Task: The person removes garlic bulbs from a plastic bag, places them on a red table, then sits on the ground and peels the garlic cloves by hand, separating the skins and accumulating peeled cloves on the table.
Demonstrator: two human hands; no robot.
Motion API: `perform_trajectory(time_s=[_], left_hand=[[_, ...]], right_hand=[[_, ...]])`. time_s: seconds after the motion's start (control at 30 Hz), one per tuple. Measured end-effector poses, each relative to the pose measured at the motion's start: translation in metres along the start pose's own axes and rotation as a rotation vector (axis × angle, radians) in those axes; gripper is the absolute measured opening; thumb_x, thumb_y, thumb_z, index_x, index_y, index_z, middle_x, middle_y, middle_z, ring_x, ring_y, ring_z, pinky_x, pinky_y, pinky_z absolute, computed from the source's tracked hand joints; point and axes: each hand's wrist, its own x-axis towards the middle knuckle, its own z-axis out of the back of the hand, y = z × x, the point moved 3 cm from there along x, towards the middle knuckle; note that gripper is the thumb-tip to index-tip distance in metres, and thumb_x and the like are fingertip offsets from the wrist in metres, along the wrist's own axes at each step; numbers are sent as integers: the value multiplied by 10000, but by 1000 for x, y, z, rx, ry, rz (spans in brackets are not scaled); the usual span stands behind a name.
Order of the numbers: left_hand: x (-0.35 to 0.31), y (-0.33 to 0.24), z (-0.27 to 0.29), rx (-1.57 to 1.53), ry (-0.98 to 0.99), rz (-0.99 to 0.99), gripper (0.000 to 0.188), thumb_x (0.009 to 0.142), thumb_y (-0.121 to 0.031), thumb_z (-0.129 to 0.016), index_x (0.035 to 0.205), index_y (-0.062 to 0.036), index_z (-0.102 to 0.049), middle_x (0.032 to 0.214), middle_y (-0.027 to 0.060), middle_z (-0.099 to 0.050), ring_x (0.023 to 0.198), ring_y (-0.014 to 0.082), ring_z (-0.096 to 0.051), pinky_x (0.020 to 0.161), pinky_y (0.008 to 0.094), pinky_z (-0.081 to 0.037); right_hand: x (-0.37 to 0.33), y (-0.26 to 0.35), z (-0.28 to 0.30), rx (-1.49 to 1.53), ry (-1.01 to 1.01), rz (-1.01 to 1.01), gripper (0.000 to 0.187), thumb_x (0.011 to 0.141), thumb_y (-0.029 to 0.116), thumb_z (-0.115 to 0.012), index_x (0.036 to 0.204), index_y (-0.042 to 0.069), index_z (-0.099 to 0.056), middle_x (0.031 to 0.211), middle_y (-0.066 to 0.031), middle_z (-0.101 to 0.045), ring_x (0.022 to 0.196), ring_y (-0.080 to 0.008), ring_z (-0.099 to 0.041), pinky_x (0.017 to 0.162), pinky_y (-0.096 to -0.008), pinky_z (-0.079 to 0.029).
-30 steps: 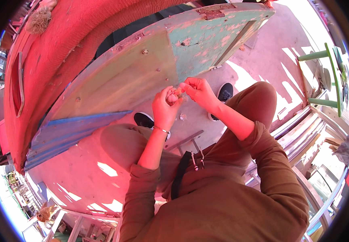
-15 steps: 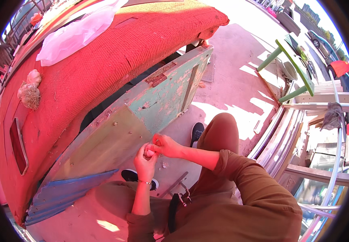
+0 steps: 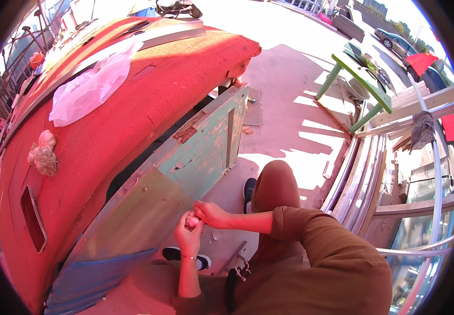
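Observation:
My left hand point(image 3: 187, 239), a bracelet at its wrist, is closed around a pale garlic bulb point(image 3: 192, 221) held above my lap. Against the bulb's upper right side press the bent fingers of my right hand point(image 3: 211, 214); what exactly they pinch is too small to make out. More garlic bulbs point(image 3: 43, 149), roots showing, lie on the red cloth-covered top point(image 3: 148, 105) to my left.
A phone-like dark slab point(image 3: 34, 219) and a pink plastic bag point(image 3: 98, 86) rest on the red cover. Its side is a worn green-and-tan panel point(image 3: 201, 152). At right stand a green stool-like frame point(image 3: 361, 84) and stacked metal lengths point(image 3: 363, 184). A small pale scrap point(image 3: 216, 237) lies by my feet.
The view has shifted, so the cover and panel appear lower and farther left. Both hands stay together at the garlic bulb, and more of the bulb shows between them.

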Motion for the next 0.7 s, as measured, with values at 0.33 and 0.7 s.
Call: perform_trajectory(time_s=[0.33,0.7], left_hand=[[3,9,9,-55,29,71,488,868,-39,-792,1297,42,-574,1115,88,-666,858,127,-677,606,238,-589],[1,8,15,-39,-26,47,275,935,-136,-751,1104,-28,-563,884,2,-606,637,42,-541,469,200,-406]], right_hand=[[9,-10,-7,17,31,32,254,960,211,-525,978,-33,-592,842,-228,-694,774,-356,-710,675,-452,-540],[8,10,-9,401,204,-79,265,981,207,-568,960,-58,-578,840,-118,-699,777,-180,-676,675,-363,-548]])
